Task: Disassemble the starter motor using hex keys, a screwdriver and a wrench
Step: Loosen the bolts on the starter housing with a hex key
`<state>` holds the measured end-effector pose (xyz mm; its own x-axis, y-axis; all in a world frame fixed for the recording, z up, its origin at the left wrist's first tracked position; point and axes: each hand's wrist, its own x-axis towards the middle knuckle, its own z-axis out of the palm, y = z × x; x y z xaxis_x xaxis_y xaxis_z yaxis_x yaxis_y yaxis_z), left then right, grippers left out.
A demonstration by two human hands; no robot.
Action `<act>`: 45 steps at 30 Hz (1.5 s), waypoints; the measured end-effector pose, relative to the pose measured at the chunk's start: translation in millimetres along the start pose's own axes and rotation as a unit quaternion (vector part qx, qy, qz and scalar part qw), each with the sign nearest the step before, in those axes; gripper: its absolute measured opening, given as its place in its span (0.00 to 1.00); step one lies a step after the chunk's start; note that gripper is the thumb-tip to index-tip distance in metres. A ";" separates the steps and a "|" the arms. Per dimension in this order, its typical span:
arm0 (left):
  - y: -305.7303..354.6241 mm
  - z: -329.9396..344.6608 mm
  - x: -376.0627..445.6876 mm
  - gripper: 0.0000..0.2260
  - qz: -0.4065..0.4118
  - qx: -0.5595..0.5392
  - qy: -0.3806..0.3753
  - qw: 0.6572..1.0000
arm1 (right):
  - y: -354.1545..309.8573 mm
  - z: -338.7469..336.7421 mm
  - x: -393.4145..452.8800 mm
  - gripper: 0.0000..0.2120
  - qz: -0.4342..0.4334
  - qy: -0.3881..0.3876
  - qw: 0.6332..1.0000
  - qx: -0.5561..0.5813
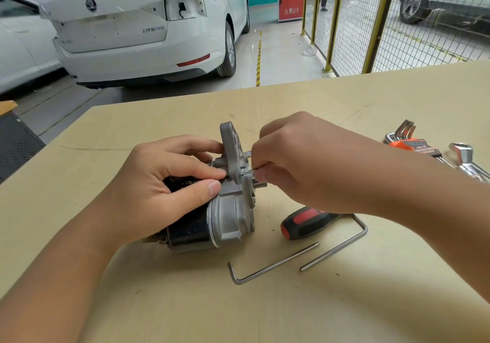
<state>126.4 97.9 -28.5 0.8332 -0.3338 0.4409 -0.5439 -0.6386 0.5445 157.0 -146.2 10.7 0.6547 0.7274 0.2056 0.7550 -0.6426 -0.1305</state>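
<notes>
While the left hand (169, 180) is clamping down over the black body of the starter motor (212, 210), which is lying on its side on the table (371, 303), the right hand (305, 165) is pinching a small screw (248, 172) at the grey end housing between closed fingertips. Dense, rigid and round, the motor is probably prone to rolling, so bracing its body looks wise.
</notes>
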 end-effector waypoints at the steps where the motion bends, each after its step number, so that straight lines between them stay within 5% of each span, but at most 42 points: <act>1: 0.0 0.1 0.0 0.08 0.002 0.002 -0.001 1.000 | -1.9 0.2 0.0 0.11 -0.001 0.002 1.000 -0.008; 10: -0.3 0.8 -0.5 0.08 -0.002 0.001 0.004 1.000 | 3.5 5.1 3.4 0.09 0.036 0.052 0.998 0.020; 20: 0.3 0.7 -0.2 0.07 0.001 0.007 0.003 1.000 | 4.8 9.5 4.3 0.11 0.047 0.003 0.999 0.013; 28: 1.1 0.9 0.5 0.08 0.003 0.005 0.001 1.000 | 3.0 8.0 2.6 0.06 0.050 0.036 0.997 -0.035; 34: 1.2 1.5 0.5 0.08 0.008 0.006 0.012 1.000 | 5.3 10.1 4.2 0.11 0.033 0.033 0.999 0.005; 45: 2.7 6.0 1.5 0.08 0.016 0.045 0.043 0.998 | -3.5 9.9 -1.1 0.08 0.041 0.034 0.992 -0.111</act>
<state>126.8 91.5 -30.6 0.8016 -0.2967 0.5191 -0.5558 -0.6898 0.4640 154.0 -142.4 1.3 0.7036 0.6575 0.2696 0.6675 -0.7416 0.0668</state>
